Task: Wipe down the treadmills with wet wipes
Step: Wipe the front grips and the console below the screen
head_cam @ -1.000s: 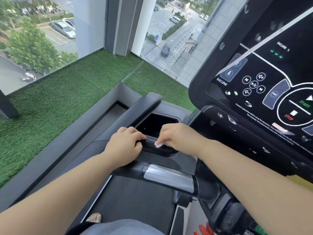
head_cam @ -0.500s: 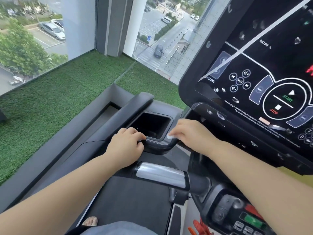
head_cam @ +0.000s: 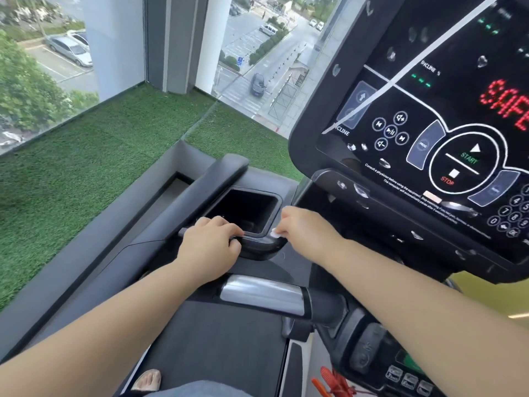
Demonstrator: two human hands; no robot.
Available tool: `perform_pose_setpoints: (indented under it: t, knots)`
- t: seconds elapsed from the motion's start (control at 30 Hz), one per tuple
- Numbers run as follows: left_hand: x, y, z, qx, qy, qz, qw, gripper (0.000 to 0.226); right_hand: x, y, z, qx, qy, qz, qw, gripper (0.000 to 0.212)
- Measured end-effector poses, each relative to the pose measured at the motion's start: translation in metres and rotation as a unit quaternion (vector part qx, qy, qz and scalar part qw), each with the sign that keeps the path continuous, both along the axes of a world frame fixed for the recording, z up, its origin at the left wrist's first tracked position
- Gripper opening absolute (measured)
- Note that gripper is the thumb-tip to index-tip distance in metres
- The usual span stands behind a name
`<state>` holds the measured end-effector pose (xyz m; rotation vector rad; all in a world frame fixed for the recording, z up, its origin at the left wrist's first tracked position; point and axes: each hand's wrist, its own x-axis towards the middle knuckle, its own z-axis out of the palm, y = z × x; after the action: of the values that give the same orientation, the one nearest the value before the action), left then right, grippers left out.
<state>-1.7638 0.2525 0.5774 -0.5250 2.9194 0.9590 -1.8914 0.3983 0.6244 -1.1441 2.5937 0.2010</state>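
Observation:
I stand on a black treadmill whose console [head_cam: 423, 144] fills the upper right. A black cup-holder tray [head_cam: 246, 209] sits left of the console. My left hand [head_cam: 210, 247] curls over the tray's near left rim and grips it. My right hand [head_cam: 303, 229] holds a small white wet wipe [head_cam: 276, 232] and presses it against the tray's near right corner. Most of the wipe is hidden under my fingers.
A silver grip section of the handlebar [head_cam: 262, 295] runs below my hands. The black running belt [head_cam: 217, 348] lies beneath, with my foot [head_cam: 147, 381] at the bottom. Green artificial turf [head_cam: 94, 156] and glass windows are to the left. A red safety clip [head_cam: 332, 381] hangs at lower right.
My right hand slid the wipe from the middle of the tray's near rim to its right corner. The left hand stayed gripping the rim. The console came further into view.

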Motion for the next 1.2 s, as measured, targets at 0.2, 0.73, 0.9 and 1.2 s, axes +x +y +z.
perform_pose_setpoints:
  t: [0.2, 0.73, 0.9, 1.2]
  knots:
    - [-0.006, 0.002, 0.004, 0.016, -0.005, -0.005, 1.0, 0.036, 0.016, -0.007, 0.007, -0.05, 0.019, 0.027, 0.998, 0.021]
    - [-0.015, 0.006, 0.007, 0.022, -0.03, -0.047, 0.998, 0.038, 0.005, -0.018, 0.017, -0.051, -0.026, -0.13, 0.99, 0.027]
    - [-0.019, 0.01, 0.011, 0.038, -0.032, -0.061, 0.997, 0.039, -0.003, 0.009, 0.032, -0.129, 0.01, -0.136, 0.982, 0.031]
    - [-0.035, 0.034, 0.022, -0.005, -0.063, -0.116, 0.991, 0.04, 0.003, 0.011, 0.02, -0.037, -0.023, -0.099, 0.994, 0.01]
